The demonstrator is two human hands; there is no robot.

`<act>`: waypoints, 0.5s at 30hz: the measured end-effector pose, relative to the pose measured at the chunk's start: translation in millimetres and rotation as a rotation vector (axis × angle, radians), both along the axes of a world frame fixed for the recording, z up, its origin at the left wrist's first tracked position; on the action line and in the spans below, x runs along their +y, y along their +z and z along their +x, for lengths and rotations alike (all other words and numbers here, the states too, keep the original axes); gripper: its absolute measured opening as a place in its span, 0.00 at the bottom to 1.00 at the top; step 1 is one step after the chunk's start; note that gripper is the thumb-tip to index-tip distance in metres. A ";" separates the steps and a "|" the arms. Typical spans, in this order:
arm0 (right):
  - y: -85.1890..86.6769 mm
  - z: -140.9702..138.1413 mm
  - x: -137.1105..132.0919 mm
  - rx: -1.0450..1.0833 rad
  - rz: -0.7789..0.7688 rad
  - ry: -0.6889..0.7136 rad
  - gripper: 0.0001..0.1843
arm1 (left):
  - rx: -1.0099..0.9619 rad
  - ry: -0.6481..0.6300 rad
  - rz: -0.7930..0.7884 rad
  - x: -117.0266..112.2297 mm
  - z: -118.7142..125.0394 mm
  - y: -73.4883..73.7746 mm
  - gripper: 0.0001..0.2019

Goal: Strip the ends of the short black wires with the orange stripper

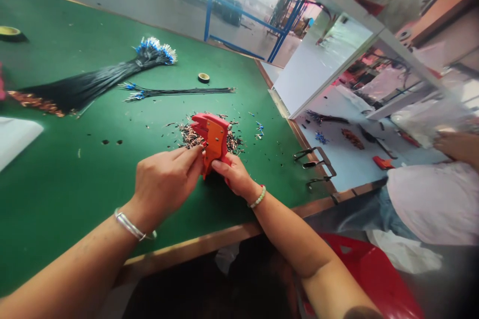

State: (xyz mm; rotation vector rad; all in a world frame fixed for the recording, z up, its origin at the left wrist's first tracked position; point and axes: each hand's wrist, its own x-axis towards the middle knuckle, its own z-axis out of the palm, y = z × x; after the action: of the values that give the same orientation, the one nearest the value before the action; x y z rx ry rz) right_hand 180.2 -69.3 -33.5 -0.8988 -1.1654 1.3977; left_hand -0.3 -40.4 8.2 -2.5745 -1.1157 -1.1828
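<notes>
Red-orange hand tool (216,140) above wire scraps (190,138) on the tabletop (93,174)
The right hand (236,175) wraps its grip around it; what the left hand (164,180) pinches, I cannot tell. A hasty squeeze might nip those close fingers.

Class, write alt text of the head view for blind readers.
The right hand grips a red-and-orange tool, the left hand beside it, near a scrap pile on a green table. A black wire bundle lies beyond.

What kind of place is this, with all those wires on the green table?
Probably a workshop or small factory for wiring: there's a big bundle of black wires, a pile of copper-coloured bits, and a red-and-orange tool in the person's right hand.
</notes>
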 end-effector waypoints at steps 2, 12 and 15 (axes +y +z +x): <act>0.1 -0.1 -0.4 0.024 -0.013 0.012 0.25 | -0.068 -0.019 -0.043 -0.9 1.4 -0.6 0.12; 1.2 -1.1 -1.7 0.064 -0.012 0.052 0.24 | -0.170 -0.023 -0.147 -3.0 3.4 4.2 0.14; 2.6 -1.2 -2.5 0.088 -0.015 0.061 0.23 | -0.188 -0.033 -0.185 -3.4 3.3 5.8 0.13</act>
State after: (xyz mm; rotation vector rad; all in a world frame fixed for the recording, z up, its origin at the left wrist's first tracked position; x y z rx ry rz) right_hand 179.0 -71.8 -31.0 -0.8098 -1.1251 1.4828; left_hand 3.0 -43.8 14.0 -2.6698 -1.2808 -1.4176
